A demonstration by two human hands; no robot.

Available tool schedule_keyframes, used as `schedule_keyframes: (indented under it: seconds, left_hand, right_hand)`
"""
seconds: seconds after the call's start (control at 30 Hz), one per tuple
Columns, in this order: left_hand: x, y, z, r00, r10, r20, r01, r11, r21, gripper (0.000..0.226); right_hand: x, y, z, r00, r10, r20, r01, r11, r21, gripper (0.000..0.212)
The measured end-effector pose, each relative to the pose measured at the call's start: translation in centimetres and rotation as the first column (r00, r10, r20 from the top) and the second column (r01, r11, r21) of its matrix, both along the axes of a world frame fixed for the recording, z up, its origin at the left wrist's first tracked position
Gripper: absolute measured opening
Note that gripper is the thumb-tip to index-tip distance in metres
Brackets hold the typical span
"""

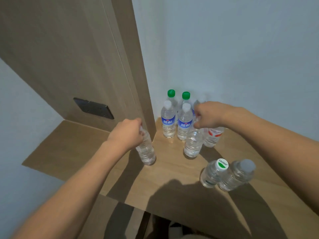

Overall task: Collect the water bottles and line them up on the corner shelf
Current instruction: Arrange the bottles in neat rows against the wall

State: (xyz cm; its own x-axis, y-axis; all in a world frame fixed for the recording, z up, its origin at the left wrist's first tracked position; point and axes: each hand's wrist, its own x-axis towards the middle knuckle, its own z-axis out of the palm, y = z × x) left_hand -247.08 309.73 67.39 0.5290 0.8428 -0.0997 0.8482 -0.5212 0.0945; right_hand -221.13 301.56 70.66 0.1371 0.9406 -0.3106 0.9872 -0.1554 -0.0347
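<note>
Left hand (126, 133) curled round neck of clear bottle (146, 150), base on wooden shelf (172, 173) near left edge, bottle tilted. Right hand (206, 116) pinches top of second clear bottle (192, 144), upright on shelf; cap hidden under fingers. Behind: two blue-label bottles (168, 121), two green-capped bottles (171, 95) in corner, red-label bottle (213, 136), possibly one more behind right hand. Near front right: green-and-white-capped bottle (214, 173) touching grey-capped bottle (237, 175). Dark socket plate (94, 108) on wood panel
</note>
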Motion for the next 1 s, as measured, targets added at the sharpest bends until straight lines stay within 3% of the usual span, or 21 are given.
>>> schedule_keyframes:
  seconds: [0.3, 0.6, 0.7, 0.83, 0.93, 1.0]
  left_hand:
    - [7.3, 2.1, -1.1, 0.989, -0.141, 0.050, 0.141, 0.990, 0.004, 0.027]
    - [9.1, 3.2, -4.4, 0.983, -0.130, 0.127, 0.140, 0.988, -0.069, 0.037]
    - [8.4, 3.0, -5.1, 0.980, -0.101, 0.169, 0.119, 0.988, -0.103, 0.038]
    - [6.1, 1.6, -5.3, 0.962, -0.017, 0.273, 0.068, 0.982, -0.178, 0.040]
    - [5.1, -1.4, -4.4, 0.952, 0.011, 0.306, 0.029, 0.992, -0.126, 0.048]
    - [5.7, -4.5, -3.1, 0.933, -0.046, 0.356, 0.087, 0.991, -0.100, 0.046]
  right_hand:
    - [-2.1, 2.3, -3.3, 1.000, -0.013, -0.005, 0.013, 0.996, 0.094, 0.030]
    - [-1.9, 3.4, -6.6, 0.991, -0.058, -0.122, 0.079, 0.982, 0.172, 0.034]
    - [-1.8, 3.3, -6.1, 0.983, -0.084, -0.165, 0.104, 0.987, 0.120, 0.044]
    - [0.0, -0.1, -3.9, 0.915, -0.169, -0.366, 0.203, 0.978, 0.054, 0.067]
    - [2.1, -4.4, -2.6, 0.905, -0.219, -0.365, 0.237, 0.972, 0.005, 0.056]
    - [3.4, -7.4, -2.2, 0.909, -0.269, -0.317, 0.270, 0.962, -0.044, 0.045]
